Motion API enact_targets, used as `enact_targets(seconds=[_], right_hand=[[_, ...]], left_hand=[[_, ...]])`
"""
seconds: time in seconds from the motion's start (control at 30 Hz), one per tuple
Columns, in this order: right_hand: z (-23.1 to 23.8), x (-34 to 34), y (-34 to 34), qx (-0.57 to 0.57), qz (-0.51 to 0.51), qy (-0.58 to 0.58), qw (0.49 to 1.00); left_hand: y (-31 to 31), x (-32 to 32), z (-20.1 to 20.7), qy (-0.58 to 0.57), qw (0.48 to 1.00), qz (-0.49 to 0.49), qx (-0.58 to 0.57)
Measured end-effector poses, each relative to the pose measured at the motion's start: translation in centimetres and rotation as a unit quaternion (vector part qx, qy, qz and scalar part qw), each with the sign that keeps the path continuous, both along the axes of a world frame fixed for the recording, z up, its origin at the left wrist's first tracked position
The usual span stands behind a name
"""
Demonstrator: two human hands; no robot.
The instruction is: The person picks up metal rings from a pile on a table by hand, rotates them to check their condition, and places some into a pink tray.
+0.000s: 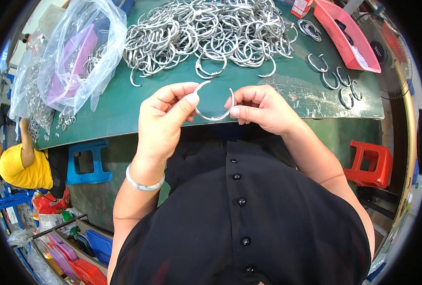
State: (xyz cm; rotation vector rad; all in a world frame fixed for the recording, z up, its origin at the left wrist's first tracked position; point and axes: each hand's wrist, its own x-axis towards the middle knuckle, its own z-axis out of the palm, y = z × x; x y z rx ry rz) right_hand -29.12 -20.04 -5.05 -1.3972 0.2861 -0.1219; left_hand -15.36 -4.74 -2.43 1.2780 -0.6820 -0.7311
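Note:
Between both hands I hold one silvery open metal bangle (214, 118), its gap facing away from me. My left hand (166, 114) pinches one side between thumb and fingers. On the opposite side, the thumb and fingertips of my right hand (261, 108) close on the other arm of the ring. The bangle is held just above the table's near edge. Beyond my hands spreads a big heap of similar open bangles (206, 35). Several single ones, such as this bent bangle (330, 80), lie apart to the right.
The green table (121, 111) carries clear plastic bags (104, 61) of small rings at left and a pink basket (346, 35) at right. A blue stool (90, 178) and a red stool (386, 164) stand below. At far left sits a person in yellow (26, 166).

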Motion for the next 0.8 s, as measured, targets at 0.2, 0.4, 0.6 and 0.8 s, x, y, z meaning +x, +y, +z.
enact_targets(seconds=[0.2,0.4,0.6,0.8], right_hand=[[-0.2,-0.2,-0.2,0.007,0.025,0.035,0.999],[-0.1,-0.1,-0.2,0.017,0.028,0.026,0.999],[0.0,-0.2,-0.2,0.015,0.027,0.033,0.999],[0.5,-0.1,-0.1,0.006,0.022,0.032,0.999]], left_hand=[[-0.2,1.0,-1.0,0.135,0.99,-0.021,0.041],[-0.2,1.4,-1.5,0.173,0.984,-0.024,0.04],[-0.2,1.7,-1.9,0.183,0.982,-0.027,0.045],[-0.4,1.9,-2.5,0.198,0.978,-0.034,0.064]])
